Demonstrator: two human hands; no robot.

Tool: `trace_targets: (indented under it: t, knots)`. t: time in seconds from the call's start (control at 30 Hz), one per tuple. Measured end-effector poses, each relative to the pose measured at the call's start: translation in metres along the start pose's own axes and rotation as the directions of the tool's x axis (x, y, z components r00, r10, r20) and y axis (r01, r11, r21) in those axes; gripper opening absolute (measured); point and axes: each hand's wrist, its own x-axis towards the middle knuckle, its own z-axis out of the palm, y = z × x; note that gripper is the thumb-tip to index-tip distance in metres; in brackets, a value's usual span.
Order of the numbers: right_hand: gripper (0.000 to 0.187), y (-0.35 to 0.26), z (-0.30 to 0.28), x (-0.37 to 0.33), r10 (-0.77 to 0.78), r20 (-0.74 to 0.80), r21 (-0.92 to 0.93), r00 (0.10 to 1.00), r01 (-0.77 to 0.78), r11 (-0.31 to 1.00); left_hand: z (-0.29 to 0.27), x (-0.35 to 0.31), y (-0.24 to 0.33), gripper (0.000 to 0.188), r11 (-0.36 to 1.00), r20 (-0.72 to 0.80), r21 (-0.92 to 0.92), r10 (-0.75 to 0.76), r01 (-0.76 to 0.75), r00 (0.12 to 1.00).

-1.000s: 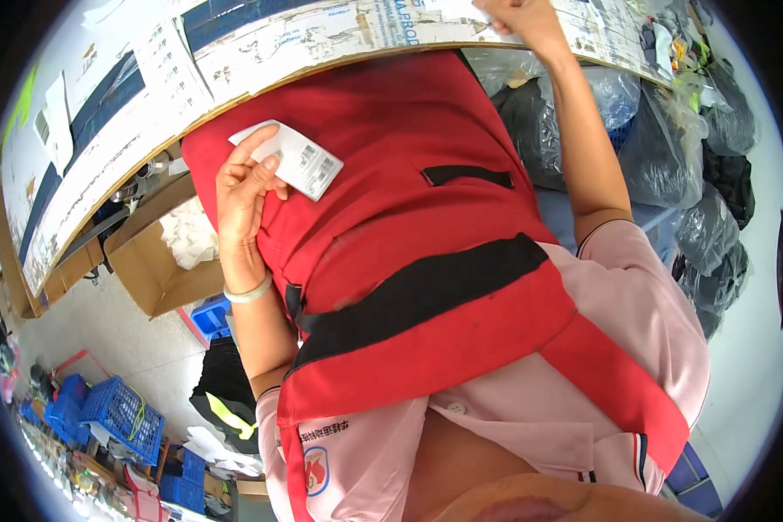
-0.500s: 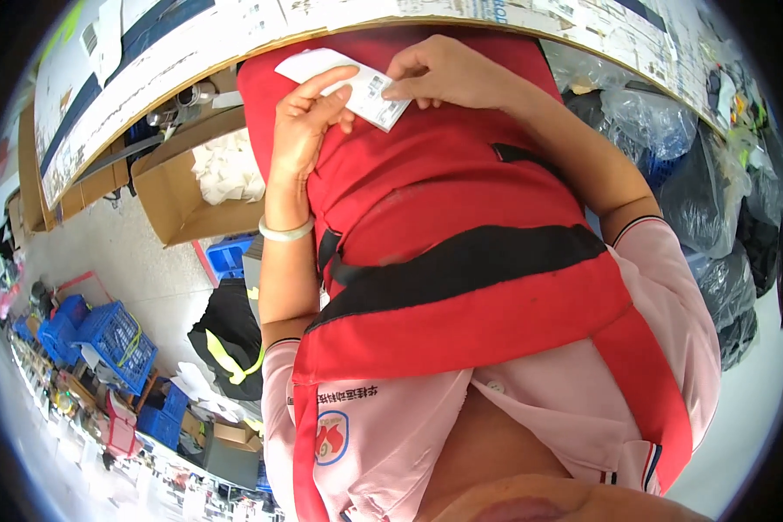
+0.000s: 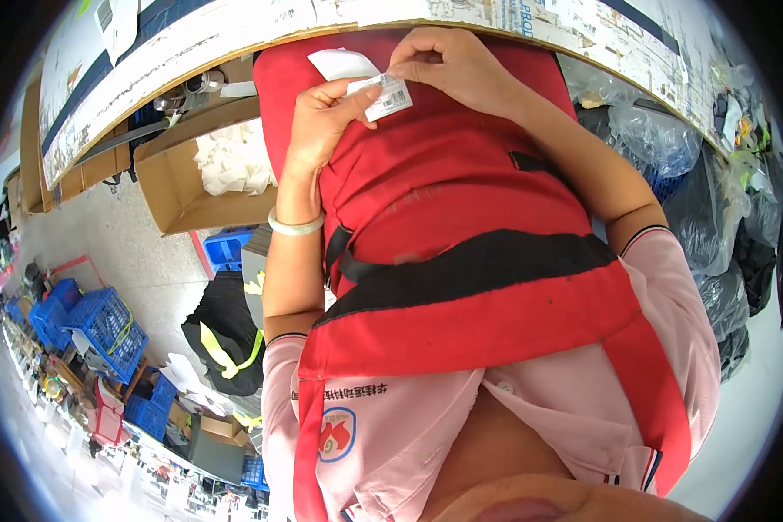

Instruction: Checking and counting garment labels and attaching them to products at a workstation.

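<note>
Over my lap, covered by a red apron (image 3: 444, 148), both hands work on a white strip of printed labels (image 3: 390, 98). My left hand (image 3: 326, 117) grips it between thumb and fingers, the thumb lying over the printed face. Behind those fingers the strip's blank white end (image 3: 343, 63) sticks out toward the table. My right hand (image 3: 452, 70) has thumb and index finger pinched at the strip's upper right edge. Whether a single label has lifted there is too small to tell.
A worn white table edge (image 3: 374, 12) runs across just beyond my hands. Below it on the left stands an open cardboard box (image 3: 170, 196) with crumpled white scraps (image 3: 235, 161). Grey plastic bags (image 3: 700, 204) crowd the right side. Blue crates (image 3: 109, 331) stand on the floor at left.
The strip has turned and bent in my left hand, so its printed part now lies nearer level. My right hand has stayed pinched by its edge, a little higher.
</note>
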Motion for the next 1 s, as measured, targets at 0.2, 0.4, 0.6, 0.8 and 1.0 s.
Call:
trace_targets:
  t: [0.2, 0.4, 0.6, 0.8, 1.0]
  knots:
    - [0.015, 0.001, -0.034, 0.018, 0.099, -0.2, 0.05, 0.975, -0.091, 0.995, 0.001, -0.001, 0.01, 0.057, 0.974, -0.071, -0.228, -0.012, -0.005, 0.997]
    - [0.015, -0.009, -0.053, 0.034, 0.298, -0.183, 0.174, 0.937, -0.267, 0.948, -0.004, 0.002, 0.005, 0.05, 0.983, -0.046, -0.184, -0.039, 0.03, 0.998]
    - [0.018, 0.004, -0.047, 0.038, -0.076, -0.381, -0.243, 0.922, -0.021, 0.97, -0.005, 0.002, 0.003, 0.045, 0.977, -0.038, -0.212, -0.045, 0.036, 0.998]
    - [0.023, -0.003, -0.045, 0.028, -0.067, -0.347, -0.318, 0.935, -0.05, 0.947, -0.005, 0.002, 0.004, 0.044, 0.978, -0.037, -0.205, -0.043, 0.034, 0.998]
    - [0.022, 0.01, -0.04, 0.024, -0.084, -0.416, -0.27, 0.906, -0.035, 0.962, -0.005, 0.003, 0.003, 0.043, 0.978, -0.03, -0.206, -0.038, 0.031, 0.999]
